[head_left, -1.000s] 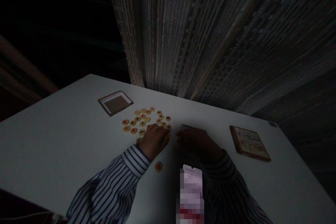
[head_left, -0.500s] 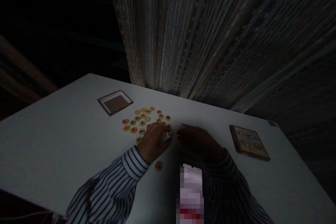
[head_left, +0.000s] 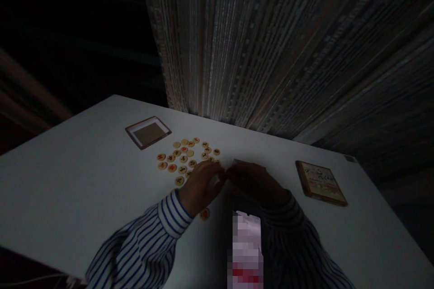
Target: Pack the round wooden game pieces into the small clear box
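My left hand (head_left: 202, 186) is closed in a pinch, its fingertips meeting those of my right hand. A xiangqi piece was between its fingers a moment earlier; now the fingertips hide it. My right hand (head_left: 256, 183) is in deep shadow, with curled fingers. A pale, clear-looking edge (head_left: 236, 161) shows just behind it, and what it belongs to is hidden. Round wooden xiangqi pieces (head_left: 183, 159) with red or black characters lie loose beyond and left of my left hand. One red-marked piece (head_left: 204, 214) lies apart, by my left wrist.
On the white table (head_left: 84, 180), a shallow brown-edged tray (head_left: 165, 135) lies at back left. A flat box with a printed lid (head_left: 322, 183) lies at right. A lit phone (head_left: 249, 226), partly blurred out, is between my forearms. A striped curtain (head_left: 217, 45) hangs behind the table.
My left hand's fingertips have moved slightly right and now touch the right hand's fingers. The piece visible in the left fingers before is now hidden. The loose pieces stay put.
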Demonstrator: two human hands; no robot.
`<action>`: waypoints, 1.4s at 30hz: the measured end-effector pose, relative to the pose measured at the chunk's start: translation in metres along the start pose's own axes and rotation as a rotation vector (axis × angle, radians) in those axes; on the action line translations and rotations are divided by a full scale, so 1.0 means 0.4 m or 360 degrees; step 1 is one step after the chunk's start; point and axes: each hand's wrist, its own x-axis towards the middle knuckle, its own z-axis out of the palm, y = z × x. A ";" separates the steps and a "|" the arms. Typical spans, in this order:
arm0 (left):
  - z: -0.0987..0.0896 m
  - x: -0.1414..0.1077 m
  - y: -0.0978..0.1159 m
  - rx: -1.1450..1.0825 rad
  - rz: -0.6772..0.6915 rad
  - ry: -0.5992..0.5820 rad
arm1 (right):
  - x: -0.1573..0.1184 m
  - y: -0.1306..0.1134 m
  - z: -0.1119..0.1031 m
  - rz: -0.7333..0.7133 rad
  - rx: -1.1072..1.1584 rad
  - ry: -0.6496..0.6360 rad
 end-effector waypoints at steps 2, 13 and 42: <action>-0.001 0.001 0.001 -0.0001 0.0017 0.0012 | 0.001 0.000 0.000 -0.0001 0.0078 0.0011; -0.014 0.004 0.007 0.0017 -0.0185 0.0154 | 0.000 -0.005 0.001 -0.0029 0.0449 0.0178; -0.011 0.026 0.012 -0.1505 -0.1359 0.0145 | 0.000 -0.018 -0.002 -0.0001 0.0395 0.0162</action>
